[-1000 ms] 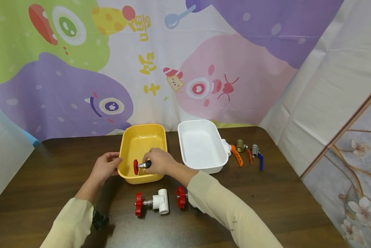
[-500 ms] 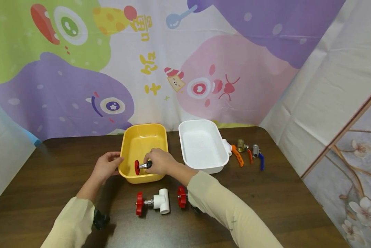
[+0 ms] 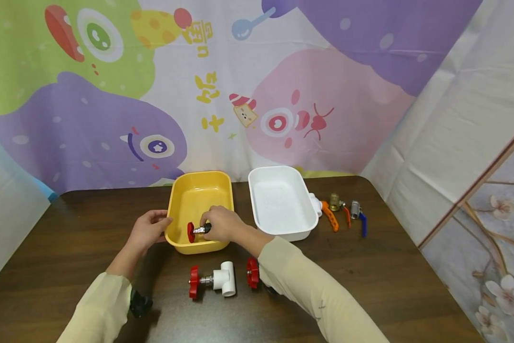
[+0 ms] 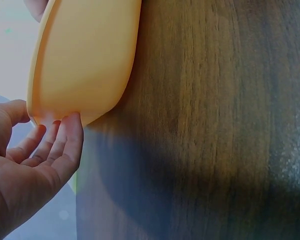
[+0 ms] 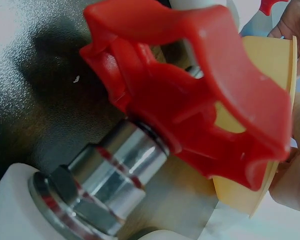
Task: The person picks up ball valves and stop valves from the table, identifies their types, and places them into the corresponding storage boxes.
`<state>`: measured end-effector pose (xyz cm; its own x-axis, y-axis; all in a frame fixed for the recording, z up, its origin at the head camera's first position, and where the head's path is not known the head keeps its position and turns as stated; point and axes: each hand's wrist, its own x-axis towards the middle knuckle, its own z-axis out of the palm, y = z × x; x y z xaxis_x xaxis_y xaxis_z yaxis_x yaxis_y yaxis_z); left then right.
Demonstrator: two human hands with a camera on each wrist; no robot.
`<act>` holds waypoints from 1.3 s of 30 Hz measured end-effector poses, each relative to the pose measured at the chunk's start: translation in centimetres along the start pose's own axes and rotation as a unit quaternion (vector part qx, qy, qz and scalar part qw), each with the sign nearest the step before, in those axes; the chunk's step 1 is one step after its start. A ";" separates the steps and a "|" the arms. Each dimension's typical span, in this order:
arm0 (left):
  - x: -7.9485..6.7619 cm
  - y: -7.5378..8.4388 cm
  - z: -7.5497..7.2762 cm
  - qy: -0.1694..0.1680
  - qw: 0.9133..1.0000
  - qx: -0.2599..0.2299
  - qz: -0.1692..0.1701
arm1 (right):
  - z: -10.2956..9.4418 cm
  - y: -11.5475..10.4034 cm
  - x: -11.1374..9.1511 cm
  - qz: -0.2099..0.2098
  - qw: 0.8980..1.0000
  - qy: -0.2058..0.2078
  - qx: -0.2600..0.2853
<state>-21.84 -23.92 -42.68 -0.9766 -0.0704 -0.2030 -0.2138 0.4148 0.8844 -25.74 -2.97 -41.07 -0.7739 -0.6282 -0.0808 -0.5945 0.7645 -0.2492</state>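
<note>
My left hand (image 3: 147, 231) grips the near left rim of a yellow tray (image 3: 199, 179); in the left wrist view the thumb is at the rim and the fingers (image 4: 72, 132) lie along the outer wall. My right hand (image 3: 221, 224) reaches over the tray's near right part and pinches the dark end of a valve stem (image 3: 199, 229) with a red handwheel (image 3: 190, 232), low inside the tray. The fingertips are partly hidden. In the right wrist view the right hand (image 5: 292, 187) shows only at the edge, behind a large red handwheel (image 5: 175, 95) on the table.
A white tee-shaped valve (image 3: 223, 279) with a red handwheel lies before the yellow tray. Another red-wheeled valve (image 3: 252, 273) is partly under the right sleeve. A white tray (image 3: 280, 202) stands right, with orange-, red- and blue-handled valves (image 3: 354, 209) beside it.
</note>
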 end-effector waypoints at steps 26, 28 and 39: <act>-0.1 0.2 0.0 0.002 1.000 -0.002 -0.009 | 0.0 -0.3 0.5 0.001 0.999 -0.028 -0.022; -0.1 0.2 0.0 0.002 1.000 -0.003 -0.007 | 0.0 -0.3 0.4 0.001 0.999 -0.031 -0.022; 0.0 0.1 0.0 0.005 1.000 -0.003 -0.003 | -0.2 -0.4 0.5 -0.006 0.999 -0.030 -0.028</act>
<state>-21.86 -23.87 -42.55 -0.9753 -0.0815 -0.2054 -0.2207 0.4090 0.8855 -25.92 -3.52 -40.83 -0.7531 -0.6435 -0.1369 -0.6161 0.7628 -0.1962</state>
